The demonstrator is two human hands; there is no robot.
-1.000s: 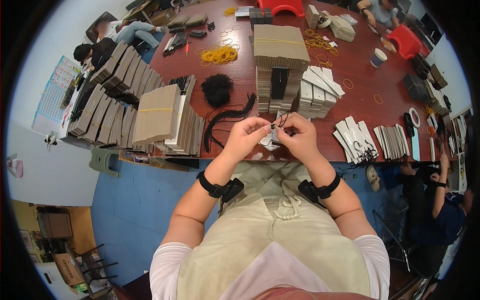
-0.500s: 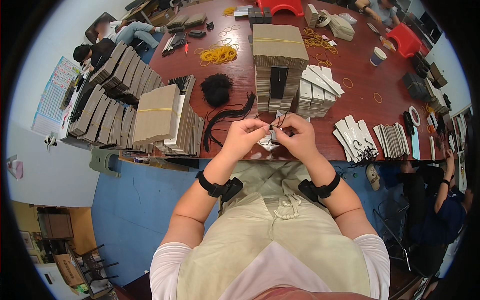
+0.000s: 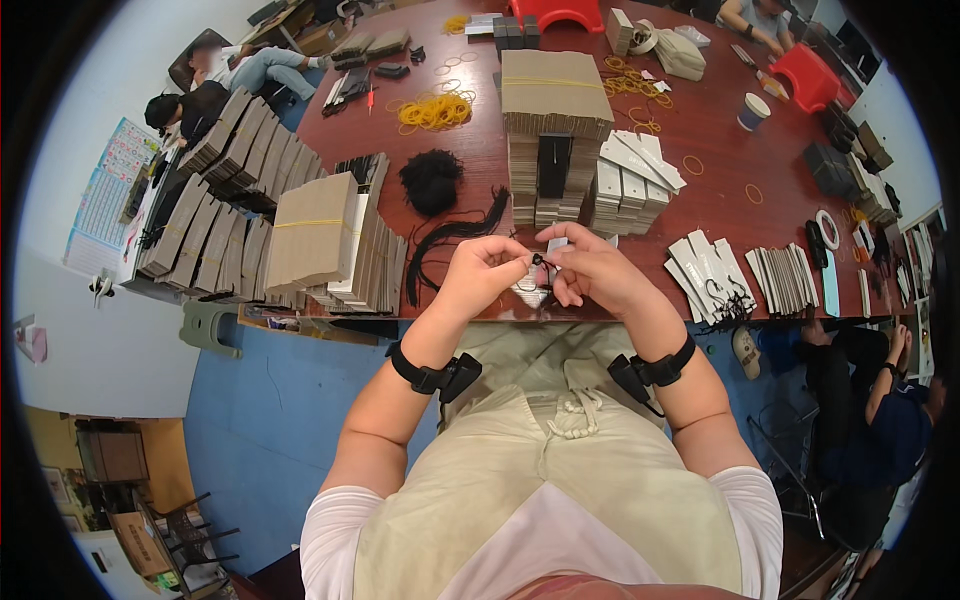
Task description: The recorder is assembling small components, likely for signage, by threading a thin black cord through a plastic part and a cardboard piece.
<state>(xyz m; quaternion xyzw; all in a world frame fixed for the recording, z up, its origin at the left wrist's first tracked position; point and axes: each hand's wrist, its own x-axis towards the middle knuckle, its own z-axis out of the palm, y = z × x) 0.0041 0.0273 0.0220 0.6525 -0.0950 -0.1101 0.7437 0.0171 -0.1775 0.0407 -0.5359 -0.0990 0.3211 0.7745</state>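
Just above the table's near edge, my left hand (image 3: pixel 484 276) is closed, thumb and forefinger pinching a thin black cord (image 3: pixel 538 260) with a small dark knot or loop in it. My right hand (image 3: pixel 598 272) is beside the cord, forefinger stretched out and the other fingers spread apart; whether its thumb touches the cord is hard to see. Below the fingers lies a small whitish piece (image 3: pixel 530 291), partly covered. To the left of my hands, a bunch of loose black cords (image 3: pixel 457 232) and a fluffy black bundle (image 3: pixel 432 181) rest on the table.
Cardboard stacks (image 3: pixel 556 92) stand ahead, white tags (image 3: pixel 632 190) beside them. More bundled stacks (image 3: pixel 312 232) fill the left. Corded tags (image 3: pixel 708 270) and a tag row (image 3: pixel 783 282) lie right. Yellow rubber bands (image 3: pixel 436 112) and a paper cup (image 3: pixel 754 112) sit farther back. People sit nearby.
My right hand has loosened its pinch, spreading its fingers and shifting slightly right. My left hand keeps its pinch on the cord, moving only a little left.
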